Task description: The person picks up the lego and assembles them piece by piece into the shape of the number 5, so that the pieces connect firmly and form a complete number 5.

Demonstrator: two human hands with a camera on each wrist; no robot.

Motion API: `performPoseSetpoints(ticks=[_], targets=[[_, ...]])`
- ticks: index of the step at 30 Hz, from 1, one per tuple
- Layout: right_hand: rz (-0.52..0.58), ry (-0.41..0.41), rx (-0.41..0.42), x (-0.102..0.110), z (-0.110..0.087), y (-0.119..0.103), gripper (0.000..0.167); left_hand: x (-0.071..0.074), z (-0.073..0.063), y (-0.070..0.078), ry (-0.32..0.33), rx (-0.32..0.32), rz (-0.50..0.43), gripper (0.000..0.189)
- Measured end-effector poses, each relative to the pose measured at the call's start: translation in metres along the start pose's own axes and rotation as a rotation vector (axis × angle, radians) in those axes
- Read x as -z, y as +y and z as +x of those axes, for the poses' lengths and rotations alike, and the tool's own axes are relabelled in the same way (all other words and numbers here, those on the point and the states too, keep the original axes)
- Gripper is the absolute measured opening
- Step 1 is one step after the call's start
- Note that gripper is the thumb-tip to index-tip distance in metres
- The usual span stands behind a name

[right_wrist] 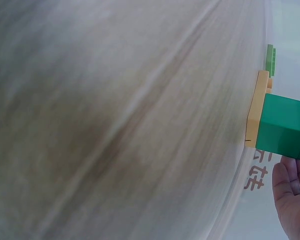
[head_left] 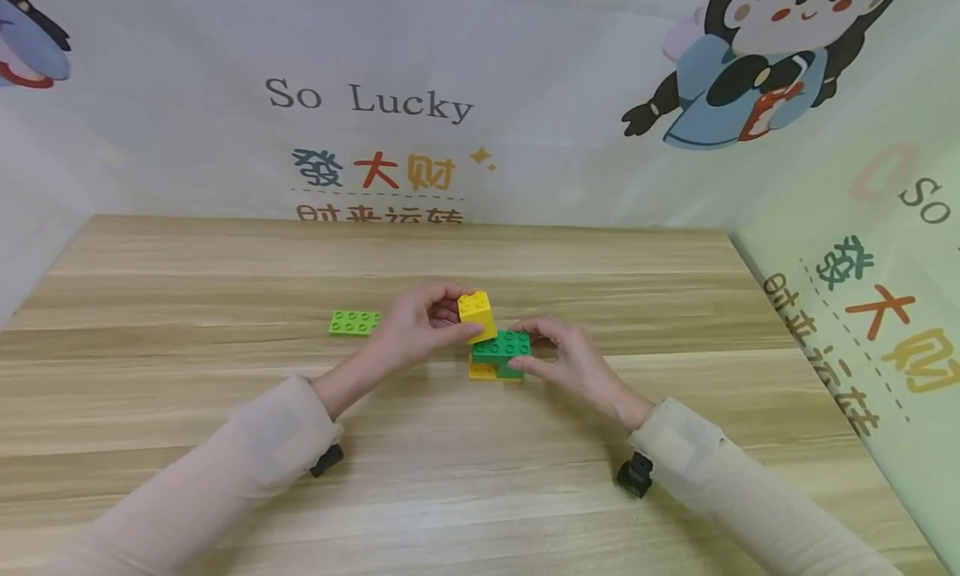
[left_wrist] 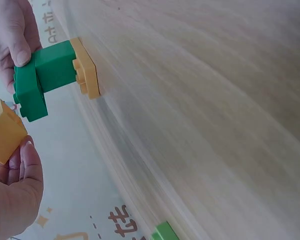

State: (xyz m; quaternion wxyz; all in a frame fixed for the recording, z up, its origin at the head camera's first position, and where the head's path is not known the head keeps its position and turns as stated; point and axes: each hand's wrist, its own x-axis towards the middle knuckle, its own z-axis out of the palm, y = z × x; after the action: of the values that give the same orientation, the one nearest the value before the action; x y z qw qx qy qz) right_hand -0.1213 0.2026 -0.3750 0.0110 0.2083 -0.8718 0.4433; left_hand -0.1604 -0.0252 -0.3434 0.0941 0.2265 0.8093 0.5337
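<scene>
A broad table (head_left: 480,484) with a pale wood-grain top carries the things, its lighter and darker brown streaks running mostly from side to side. Flat on it, near the middle, sits a thin yellow-orange rectangular plastic base plate (head_left: 483,369), with bare studs showing on its left part. Farther back and to the left, well apart from it, a light-green rectangular plastic plate (head_left: 354,323) lies studs up, its long side running left to right.
</scene>
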Motion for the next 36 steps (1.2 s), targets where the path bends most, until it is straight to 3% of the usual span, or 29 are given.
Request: performPoseSetpoints(ticks=[21, 36], targets=[[0.009, 0.005, 0.002, 0.0002, -0.0004, 0.0017, 0.038, -0.0110, 0.0058, 0.0015, -0.045, -0.138, 0.176, 0.038], [0.012, 0.005, -0.014, -0.0001, -0.0007, 0.0022, 0.039, -0.0090, 0.0047, 0.0067, -0.068, -0.214, 0.266, 0.038]])
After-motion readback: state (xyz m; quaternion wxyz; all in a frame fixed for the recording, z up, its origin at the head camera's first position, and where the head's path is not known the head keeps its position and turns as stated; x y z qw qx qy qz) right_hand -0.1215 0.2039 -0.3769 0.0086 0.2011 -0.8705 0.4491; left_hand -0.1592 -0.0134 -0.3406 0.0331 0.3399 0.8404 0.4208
